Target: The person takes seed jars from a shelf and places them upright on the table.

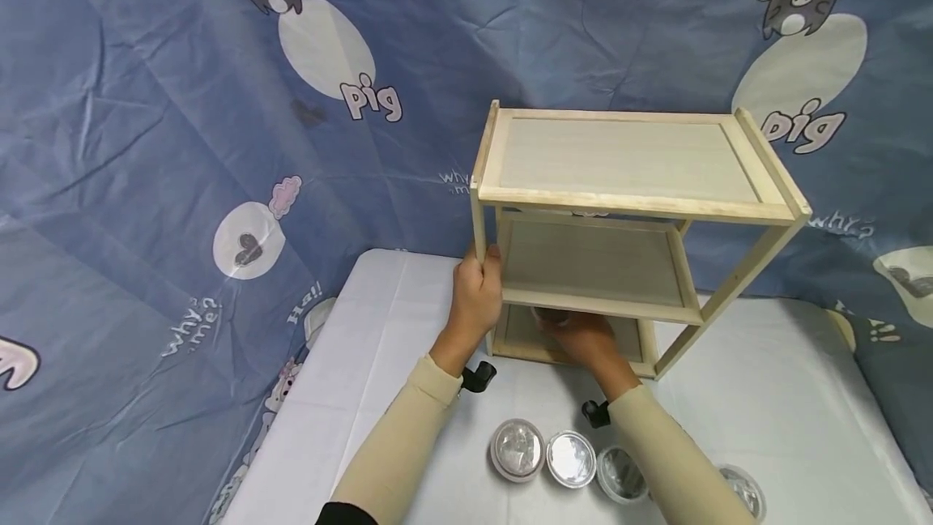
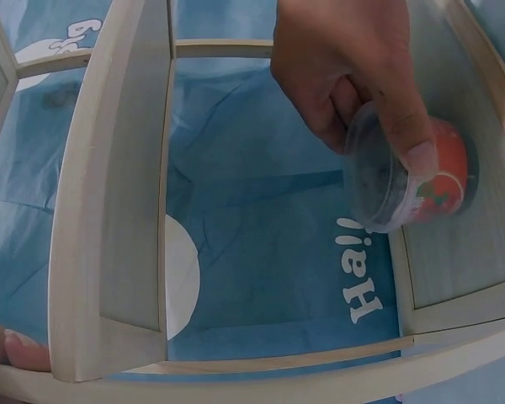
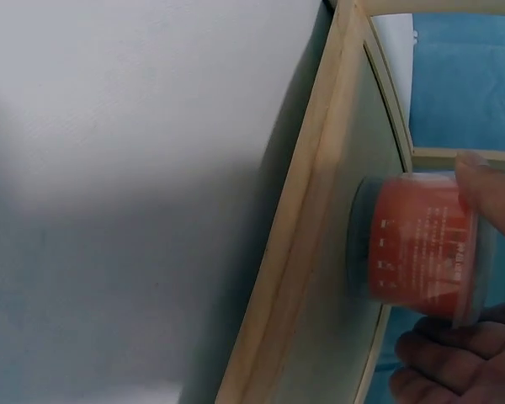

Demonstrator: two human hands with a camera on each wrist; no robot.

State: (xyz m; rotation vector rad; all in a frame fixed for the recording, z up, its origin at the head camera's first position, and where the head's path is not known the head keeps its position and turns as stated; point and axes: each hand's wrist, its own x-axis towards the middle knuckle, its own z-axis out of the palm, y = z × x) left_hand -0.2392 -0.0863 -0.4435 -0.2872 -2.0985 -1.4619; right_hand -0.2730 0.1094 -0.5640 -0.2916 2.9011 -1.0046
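A three-tier light wooden shelf rack (image 1: 627,201) stands on the white-covered table. My left hand (image 1: 475,298) grips its front left post; in the left wrist view only some fingertips (image 2: 21,349) show at the lower left. Reaching under the middle board, my right hand (image 1: 583,337) holds a clear round plastic tub (image 3: 421,244) with an orange-red label. Thumb and fingers pinch the tub by its rim end, seen also in the left wrist view. The tub's other end is at the bottom board (image 3: 328,311); whether it bears full weight there I cannot tell.
Several lidded clear tubs stand in front of the rack: one at the left (image 1: 517,450), one beside it (image 1: 572,458), another (image 1: 621,475) near the right sleeve, and one farther right (image 1: 743,492). A blue printed curtain (image 1: 408,185) hangs behind and to the left.
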